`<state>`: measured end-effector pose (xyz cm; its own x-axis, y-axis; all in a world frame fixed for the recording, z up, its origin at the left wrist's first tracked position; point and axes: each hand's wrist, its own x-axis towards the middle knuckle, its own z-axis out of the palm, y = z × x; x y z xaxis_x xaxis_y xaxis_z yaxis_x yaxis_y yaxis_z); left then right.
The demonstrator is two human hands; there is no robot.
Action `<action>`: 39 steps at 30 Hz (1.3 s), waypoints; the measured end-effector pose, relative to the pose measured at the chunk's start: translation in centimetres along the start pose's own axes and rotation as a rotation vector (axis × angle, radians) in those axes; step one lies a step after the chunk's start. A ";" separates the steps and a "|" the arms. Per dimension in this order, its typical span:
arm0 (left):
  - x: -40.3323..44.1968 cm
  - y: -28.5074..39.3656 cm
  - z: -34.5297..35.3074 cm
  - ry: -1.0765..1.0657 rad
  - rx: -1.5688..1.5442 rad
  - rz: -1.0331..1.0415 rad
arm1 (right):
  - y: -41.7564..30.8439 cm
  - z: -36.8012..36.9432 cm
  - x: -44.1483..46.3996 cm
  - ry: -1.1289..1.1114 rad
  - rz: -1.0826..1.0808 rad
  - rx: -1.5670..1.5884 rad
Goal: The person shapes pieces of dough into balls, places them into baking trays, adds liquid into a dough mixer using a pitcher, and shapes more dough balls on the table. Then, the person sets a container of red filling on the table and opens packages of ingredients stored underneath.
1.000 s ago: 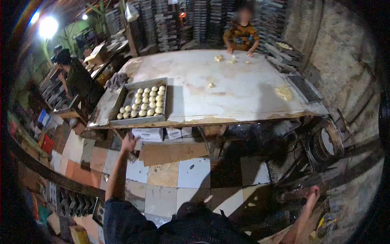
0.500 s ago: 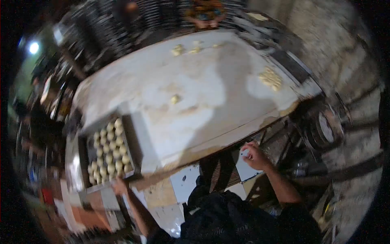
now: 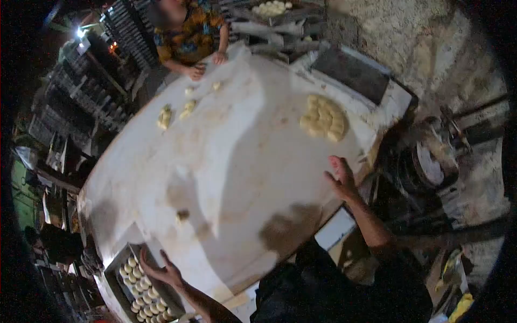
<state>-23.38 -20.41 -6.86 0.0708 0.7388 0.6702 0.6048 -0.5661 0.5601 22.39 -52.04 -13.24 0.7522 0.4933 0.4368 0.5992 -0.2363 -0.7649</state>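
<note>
My left hand (image 3: 162, 269), fingers spread, is over the right rim of a metal tray (image 3: 171, 293). Rows of round dough balls (image 3: 144, 296) sit in that tray at the table's lower left corner. My right hand (image 3: 343, 178) is over the table's near right edge, thumb and fingers apart, with nothing visible in it. Just beyond it lies a cluster of cut dough pieces (image 3: 324, 118). One small lump (image 3: 182, 215), in shadow, rests on the table (image 3: 258, 188) between the hands and the far side.
Across the table a person (image 3: 189, 37) in a patterned shirt has both hands at the edge, near several dough lumps (image 3: 187, 110). A dark flat tray (image 3: 350, 74) lies at the far right corner. More dough pieces (image 3: 272, 8) sit behind. A round drum-like object (image 3: 429, 164) stands at right.
My view has turned and moved closer to the table. My left hand has shifted from the tray's near corner to its right rim. My right hand has come forward over the table and opened.
</note>
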 end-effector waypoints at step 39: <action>2.5 18.8 32.8 -1.018 -0.613 -0.640 | 1.1 12.6 32.0 -0.892 -0.116 0.666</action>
<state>14.16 -17.23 -10.60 0.6263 0.7217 -0.2947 0.3227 0.1042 0.9408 43.68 -25.98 -6.10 0.0753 0.9702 0.2301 0.1855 0.2131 -0.9593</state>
